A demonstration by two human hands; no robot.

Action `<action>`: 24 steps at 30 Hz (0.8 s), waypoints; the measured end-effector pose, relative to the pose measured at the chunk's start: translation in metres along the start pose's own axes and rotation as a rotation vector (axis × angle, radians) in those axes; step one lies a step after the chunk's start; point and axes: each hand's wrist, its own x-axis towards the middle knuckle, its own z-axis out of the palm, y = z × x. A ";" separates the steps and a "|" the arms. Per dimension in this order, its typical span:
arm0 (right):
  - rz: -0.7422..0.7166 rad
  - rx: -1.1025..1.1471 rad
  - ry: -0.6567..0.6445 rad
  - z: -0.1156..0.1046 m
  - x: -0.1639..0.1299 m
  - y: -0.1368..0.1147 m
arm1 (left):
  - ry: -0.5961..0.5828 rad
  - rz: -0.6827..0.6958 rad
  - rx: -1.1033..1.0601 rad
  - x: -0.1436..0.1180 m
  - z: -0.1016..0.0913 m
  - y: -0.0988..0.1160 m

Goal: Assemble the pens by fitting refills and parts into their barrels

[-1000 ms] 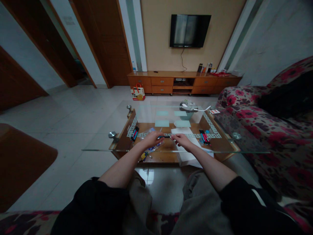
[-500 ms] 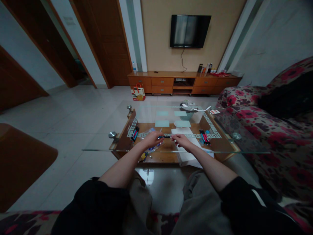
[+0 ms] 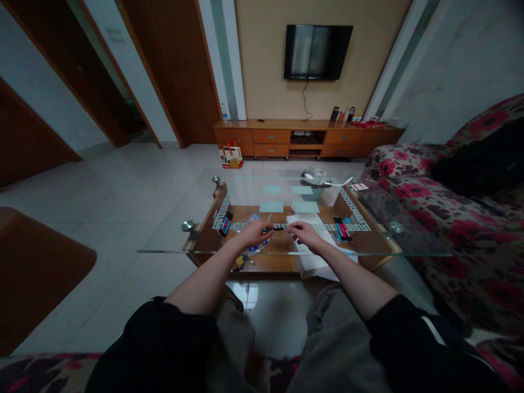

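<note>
Both hands are over the near middle of the glass table (image 3: pixel 368 252). The left hand (image 3: pixel 254 233) and the right hand (image 3: pixel 303 233) share one dark pen (image 3: pixel 275 230), lying crosswise between them: the left grip is pinched on its left end, the right grip closed at its right end. Against the frames half a second and a second back, the hands have barely shifted; the pen has tilted very slightly and the fingers sit a shade closer. Judgement: the pen is being worked end against end, perhaps a cap or barrel, and that work is unfinished; the joint itself is too small to make out. Under the right wrist lies white paper (image 3: pixel 317 265). Sets of coloured pens lie at the left edge (image 3: pixel 225 222) and right edge (image 3: pixel 342 228)
</note>
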 end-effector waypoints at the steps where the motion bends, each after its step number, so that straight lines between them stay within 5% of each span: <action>1: 0.000 0.002 0.004 0.000 0.000 0.000 | 0.004 -0.003 0.004 0.000 0.001 -0.001; 8: -0.019 -0.008 0.178 -0.006 0.012 0.010 | 0.008 -0.031 0.033 0.000 0.003 -0.004; 12: -0.192 -0.239 0.247 -0.014 0.016 0.018 | 0.004 -0.045 0.044 -0.001 0.002 -0.004; 16: -0.369 -0.523 0.151 -0.016 0.011 0.016 | 0.005 -0.047 0.046 -0.001 0.003 -0.003; 24: -0.445 -0.738 -0.067 -0.014 0.007 0.005 | -0.017 -0.045 0.023 0.000 0.000 -0.001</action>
